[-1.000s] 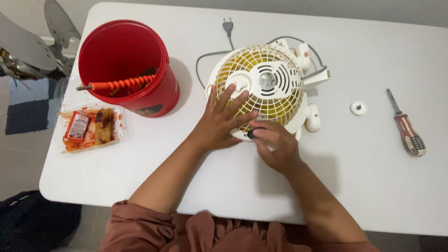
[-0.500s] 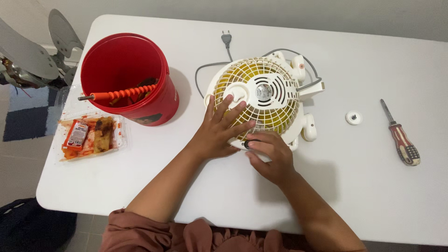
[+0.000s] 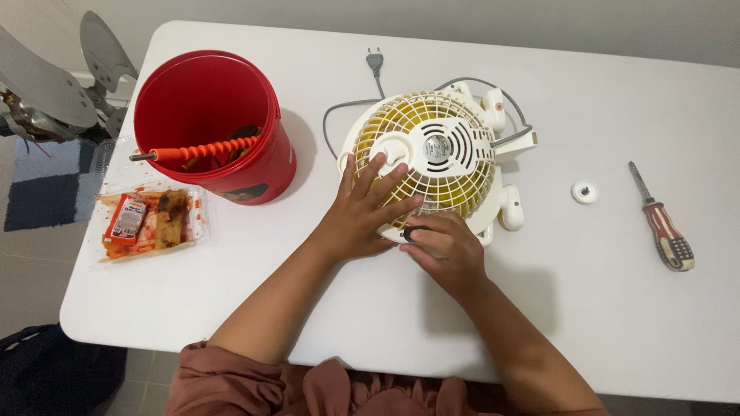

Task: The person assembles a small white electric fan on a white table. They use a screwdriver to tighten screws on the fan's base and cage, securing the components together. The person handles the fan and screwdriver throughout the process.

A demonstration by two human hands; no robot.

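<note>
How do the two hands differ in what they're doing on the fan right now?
The left hand lies flat with fingers spread on the grille of the white fan; the right hand is curled at the fan's near rim. The left hand holds nothing, while the right hand's fingertips pinch a small dark part. The left hand reaches further up the grille; the right stays at the edge. Both touch the fan.

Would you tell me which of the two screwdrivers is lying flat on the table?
The red-and-black-handled screwdriver at the far right lies flat on the table. The orange-handled screwdriver instead rests across the rim of the red bucket.
</note>
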